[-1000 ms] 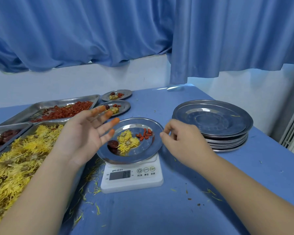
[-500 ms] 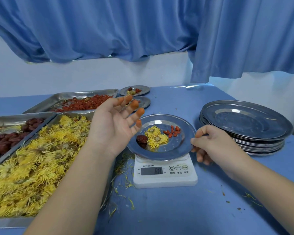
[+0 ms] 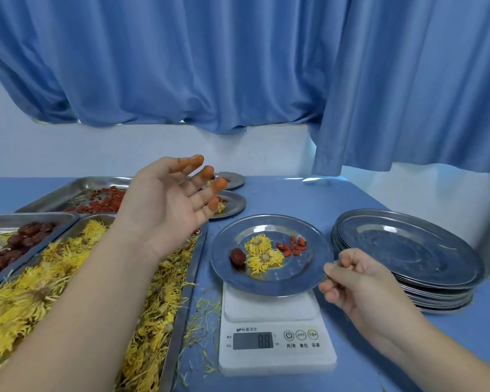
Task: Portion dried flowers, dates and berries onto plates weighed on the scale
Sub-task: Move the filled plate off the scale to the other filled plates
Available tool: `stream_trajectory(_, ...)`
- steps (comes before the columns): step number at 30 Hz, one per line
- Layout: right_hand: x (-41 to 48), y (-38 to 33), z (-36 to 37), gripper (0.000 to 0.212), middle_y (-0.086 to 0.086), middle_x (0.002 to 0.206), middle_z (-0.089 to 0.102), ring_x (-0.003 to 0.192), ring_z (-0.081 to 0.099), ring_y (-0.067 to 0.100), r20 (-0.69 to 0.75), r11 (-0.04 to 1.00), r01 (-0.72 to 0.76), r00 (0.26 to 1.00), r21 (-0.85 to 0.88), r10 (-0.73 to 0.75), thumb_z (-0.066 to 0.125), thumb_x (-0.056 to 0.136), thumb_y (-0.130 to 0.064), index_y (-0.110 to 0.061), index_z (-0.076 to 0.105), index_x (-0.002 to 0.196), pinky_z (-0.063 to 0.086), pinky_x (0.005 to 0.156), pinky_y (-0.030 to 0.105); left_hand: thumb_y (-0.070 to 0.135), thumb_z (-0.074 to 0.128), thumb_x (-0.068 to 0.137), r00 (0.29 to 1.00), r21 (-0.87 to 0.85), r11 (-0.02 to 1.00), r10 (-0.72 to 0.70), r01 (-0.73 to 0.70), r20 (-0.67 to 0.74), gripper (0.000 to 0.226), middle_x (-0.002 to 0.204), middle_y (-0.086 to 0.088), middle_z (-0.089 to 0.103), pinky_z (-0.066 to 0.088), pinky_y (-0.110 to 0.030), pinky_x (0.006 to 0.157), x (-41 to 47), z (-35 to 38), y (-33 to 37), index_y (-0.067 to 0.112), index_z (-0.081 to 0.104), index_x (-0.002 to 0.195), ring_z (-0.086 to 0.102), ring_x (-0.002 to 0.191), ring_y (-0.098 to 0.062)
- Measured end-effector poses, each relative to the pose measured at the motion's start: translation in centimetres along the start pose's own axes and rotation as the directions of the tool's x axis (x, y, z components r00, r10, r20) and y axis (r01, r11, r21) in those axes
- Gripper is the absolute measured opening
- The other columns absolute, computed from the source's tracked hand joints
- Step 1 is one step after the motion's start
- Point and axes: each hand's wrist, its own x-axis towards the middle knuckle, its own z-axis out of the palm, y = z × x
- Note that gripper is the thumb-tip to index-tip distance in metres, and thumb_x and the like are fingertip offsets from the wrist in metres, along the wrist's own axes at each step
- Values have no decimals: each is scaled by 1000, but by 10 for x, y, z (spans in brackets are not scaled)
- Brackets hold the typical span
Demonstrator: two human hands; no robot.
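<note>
A steel plate (image 3: 283,282) sits on the white scale (image 3: 276,345), whose display shows digits that look like 88. On the plate lie one dark date (image 3: 237,256), yellow dried flowers (image 3: 262,254) and a few red berries (image 3: 293,246). My right hand (image 3: 359,284) pinches the plate's right rim, thumb on top and fingers curled below. My left hand (image 3: 167,205) hovers palm-up over the flower tray (image 3: 178,321), fingers spread, tips stained orange, holding nothing.
To the left stand a tray of dates (image 3: 14,244) and a tray of red berries (image 3: 102,202). Two filled plates (image 3: 232,206) sit behind the scale. A stack of empty plates (image 3: 408,250) stands at the right. Loose petals litter the blue table (image 3: 294,193).
My right hand has closed onto the plate's right rim. My left hand has lifted higher and back from the plate, over the trays. The camera has moved closer.
</note>
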Motion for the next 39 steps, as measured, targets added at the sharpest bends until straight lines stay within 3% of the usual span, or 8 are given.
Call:
stream_trajectory(5,20,-9,11,31,4,50,51,45,54,14,-84,996,16,996,92,-8,51,92,7,-13,37,73,48,44,17,25,49,90,999,-74,997,-3,-1,-44,17,87,-2,67,51,-33,78,5,-8,2,17,63,89,72,94,-27)
stream_trajectory(9,59,-16,32,25,7,66,49,52,58,15,-162,996,13,987,89,2,52,93,6,-11,41,77,50,47,17,25,49,90,999,-111,994,-19,15,-38,16,95,-5,68,51,-37,81,6,-14,1,16,62,92,71,100,-30)
stream_trajectory(13,112,-18,54,17,12,80,48,62,55,19,-208,996,2,978,88,16,46,95,5,-10,45,87,48,44,15,25,49,90,998,-125,992,-17,9,-65,16,97,-6,70,49,-39,88,8,-23,9,16,63,92,71,100,-31)
stream_trajectory(16,148,-15,65,20,11,81,51,60,54,18,-272,995,8,962,100,19,42,95,6,-10,46,106,48,42,16,26,50,89,995,-139,990,-4,-10,-96,17,97,-5,71,48,-40,91,10,-30,15,17,64,89,71,99,-30)
stream_trajectory(22,209,-6,67,25,9,82,53,55,49,15,-407,992,10,912,126,43,40,89,14,-8,52,92,47,39,14,29,51,89,995,-204,979,-26,5,-100,21,100,-7,73,48,-40,79,12,-36,13,16,65,96,72,97,-31)
stream_trajectory(27,253,1,57,33,13,106,53,56,49,16,-508,993,-11,859,122,72,41,94,7,-8,51,122,46,35,15,32,51,88,996,-242,970,-41,21,-79,35,110,-11,73,50,-43,84,13,-35,8,15,67,114,71,100,-33)
stream_trajectory(34,304,20,46,37,11,83,55,53,49,16,-532,986,-129,830,107,167,41,94,6,-7,53,126,45,34,16,41,49,89,993,-354,935,-45,3,-111,43,111,-13,73,49,-45,85,19,-35,0,13,75,107,70,99,-36)
stream_trajectory(39,333,26,48,35,14,85,55,54,49,17,-522,981,-191,833,41,184,40,94,8,-7,55,121,45,33,17,45,55,66,994,-415,910,-60,16,-93,46,109,-11,74,52,-43,73,21,-28,-6,16,78,93,72,96,-34)
